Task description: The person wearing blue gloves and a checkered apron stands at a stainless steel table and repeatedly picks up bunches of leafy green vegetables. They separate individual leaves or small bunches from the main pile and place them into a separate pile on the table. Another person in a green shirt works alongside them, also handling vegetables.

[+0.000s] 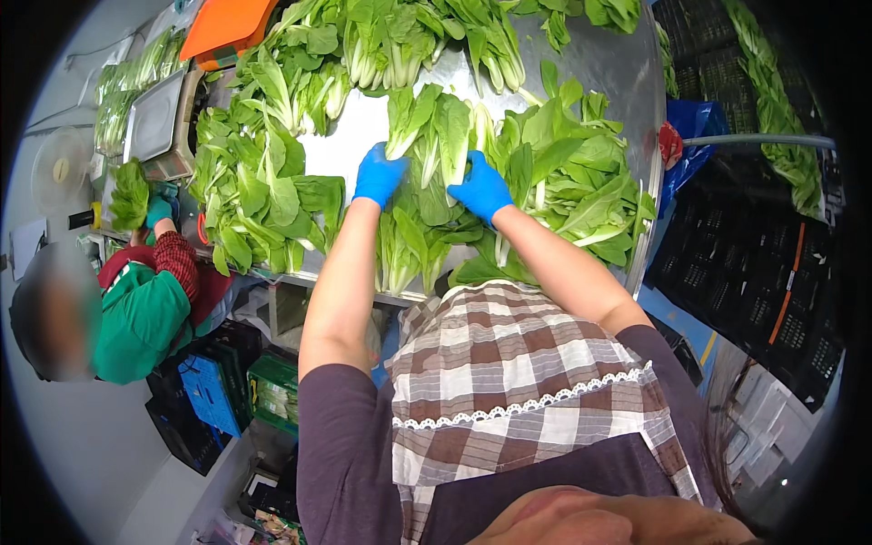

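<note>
Both my hands wear blue gloves and are over a metal table [599,61] heaped with leafy greens. My left hand [380,176] grips the white stem end of a small leafy green [410,119], whose leaves point away from me. My right hand [481,187] has its fingers closed on the pale stem of another leafy green [452,129], held upright in the picture. Beneath and between the hands lie more loose greens [429,204]. A large pile of greens [572,170] spreads to the right, another pile [252,184] to the left, and bunches [395,41] lie at the far side.
At the left, a co-worker in a green top [143,327] holds a leafy green [129,194] near a weighing scale [157,116]. An orange tray [225,30] stands at the far left corner. Black crates [742,272] are stacked at the right, beside a blue plastic bag [702,129].
</note>
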A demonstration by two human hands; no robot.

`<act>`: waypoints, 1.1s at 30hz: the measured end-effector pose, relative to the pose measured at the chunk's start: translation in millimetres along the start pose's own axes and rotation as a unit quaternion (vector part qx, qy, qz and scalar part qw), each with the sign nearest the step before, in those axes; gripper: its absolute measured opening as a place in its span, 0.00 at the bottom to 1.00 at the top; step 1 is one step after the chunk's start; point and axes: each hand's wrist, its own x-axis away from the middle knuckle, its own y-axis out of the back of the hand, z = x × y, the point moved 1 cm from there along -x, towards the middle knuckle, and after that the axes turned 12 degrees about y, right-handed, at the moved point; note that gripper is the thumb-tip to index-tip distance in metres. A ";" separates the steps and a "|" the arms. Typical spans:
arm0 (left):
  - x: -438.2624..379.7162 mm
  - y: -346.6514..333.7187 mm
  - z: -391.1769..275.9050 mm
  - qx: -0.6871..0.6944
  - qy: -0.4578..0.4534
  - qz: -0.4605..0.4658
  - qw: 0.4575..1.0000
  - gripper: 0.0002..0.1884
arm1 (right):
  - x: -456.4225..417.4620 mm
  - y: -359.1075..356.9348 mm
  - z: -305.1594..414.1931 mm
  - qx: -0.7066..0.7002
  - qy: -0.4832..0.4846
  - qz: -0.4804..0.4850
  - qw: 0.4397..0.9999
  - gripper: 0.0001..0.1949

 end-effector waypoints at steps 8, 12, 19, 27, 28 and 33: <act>52.7 -52.8 -9.6 0.261 0.036 0.104 0.959 0.15 | 14.1 28.1 -9.7 -0.437 -0.090 0.068 0.893 0.16; 68.6 -67.2 -8.5 0.291 0.075 0.140 0.943 0.15 | 40.0 36.1 -14.3 -0.510 -0.087 0.059 0.853 0.18; 123.3 -90.3 19.0 0.199 0.062 0.187 0.960 0.19 | 108.8 52.5 -32.5 -0.491 -0.040 -0.004 0.870 0.24; 167.2 -82.5 59.0 0.268 0.082 0.268 0.922 0.24 | 152.0 50.8 -36.4 -0.493 -0.038 -0.019 0.869 0.25; 166.9 -88.9 62.7 0.234 0.067 0.162 0.956 0.18 | 154.8 46.2 -34.1 -0.501 -0.039 -0.021 0.865 0.25; 167.6 -84.3 88.0 0.288 0.061 0.081 0.952 0.18 | 161.0 22.5 -32.1 -0.513 -0.040 0.006 0.857 0.26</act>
